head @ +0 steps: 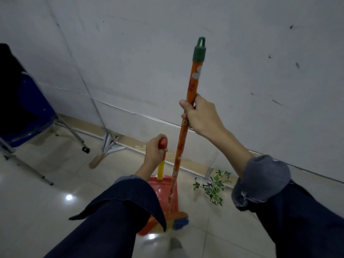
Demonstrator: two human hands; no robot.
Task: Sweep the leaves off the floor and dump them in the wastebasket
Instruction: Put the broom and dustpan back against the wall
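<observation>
Right hand (200,116) grips the broom handle (188,116) high up, fingers (202,102) wrapped round the orange shaft just below the green cap. Left hand (154,150) holds the dustpan (167,190) by its red knob, fingers curled over the top.

Broom shaft runs near upright, tilted top toward 1 o'clock. Its blue bristle head (179,222) rests at the open lip of the dustpan, at 6 o'clock from the pan's handle.

Leaves (214,187): one green-and-white sprig on the floor (55,211) near the wall base, lying toward 2 o'clock from the bristles, near but apart. The sprig's long axis runs roughly 11 to 5 o'clock.

Judgement: the leaves are on the right hand's side, so the broom must go out past them toward 2 o'clock and draw back toward the pan, whose mouth points toward 6 o'clock and likely needs turning toward the sprig. No wastebasket in view.
</observation>
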